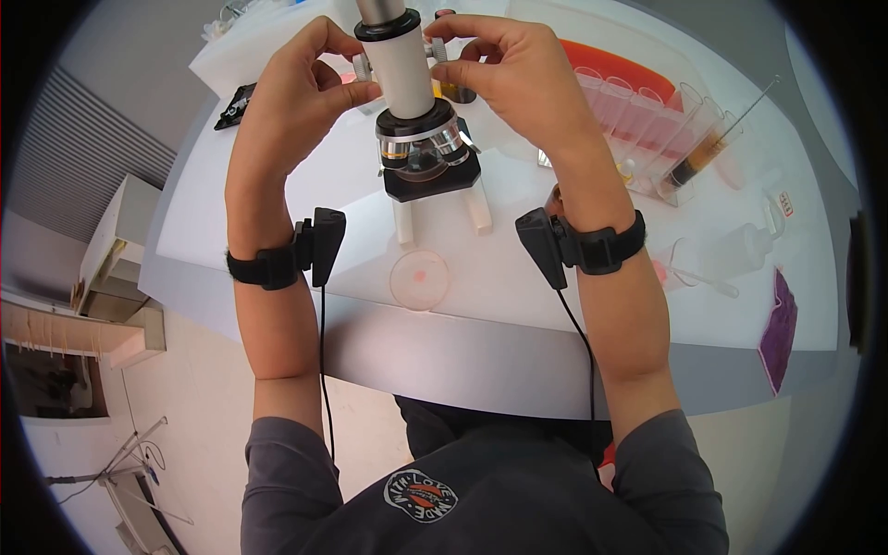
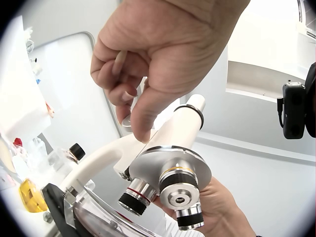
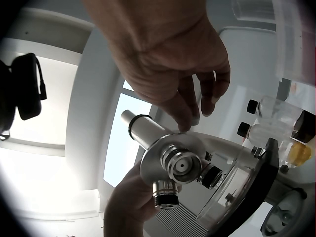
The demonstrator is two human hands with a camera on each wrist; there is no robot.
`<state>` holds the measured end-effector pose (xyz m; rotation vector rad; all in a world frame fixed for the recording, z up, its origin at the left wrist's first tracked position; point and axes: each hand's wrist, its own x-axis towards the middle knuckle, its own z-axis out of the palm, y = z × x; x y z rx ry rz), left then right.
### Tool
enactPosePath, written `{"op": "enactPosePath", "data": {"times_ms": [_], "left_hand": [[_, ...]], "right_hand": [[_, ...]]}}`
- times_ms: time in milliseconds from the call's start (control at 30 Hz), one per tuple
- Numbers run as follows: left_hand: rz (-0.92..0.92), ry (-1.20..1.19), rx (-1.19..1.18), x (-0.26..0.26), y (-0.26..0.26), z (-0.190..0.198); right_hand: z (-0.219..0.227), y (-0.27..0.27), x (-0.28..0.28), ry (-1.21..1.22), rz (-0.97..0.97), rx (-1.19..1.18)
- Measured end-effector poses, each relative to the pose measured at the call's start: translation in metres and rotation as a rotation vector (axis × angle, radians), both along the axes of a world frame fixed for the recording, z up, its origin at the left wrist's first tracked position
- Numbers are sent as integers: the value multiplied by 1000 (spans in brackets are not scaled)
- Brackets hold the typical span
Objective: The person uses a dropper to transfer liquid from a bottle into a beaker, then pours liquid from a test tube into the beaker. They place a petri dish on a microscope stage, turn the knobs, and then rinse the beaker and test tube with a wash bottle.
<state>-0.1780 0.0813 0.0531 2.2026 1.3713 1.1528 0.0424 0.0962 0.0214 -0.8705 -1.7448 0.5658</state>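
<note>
Pinching the knobs [image 1: 362,67], the left hand [image 1: 294,104] and right hand [image 1: 523,81] are flanking the microscope [image 1: 404,79]. Its tube is running between them.

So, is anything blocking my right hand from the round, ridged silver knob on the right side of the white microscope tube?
Nothing visible is in the way: your right hand has that silver knob between thumb and forefinger, right beside the white microscope tube.
</note>
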Motion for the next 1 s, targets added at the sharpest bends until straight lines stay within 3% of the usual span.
{"op": "enactPosePath", "data": {"times_ms": [733, 1000], "left_hand": [[-56, -13, 9, -6, 7, -4], [-149, -82, -19, -16, 19, -12]], "right_hand": [[-1, -4, -4, 47, -26, -97], [14, -8, -1, 57, 81, -94]]}}
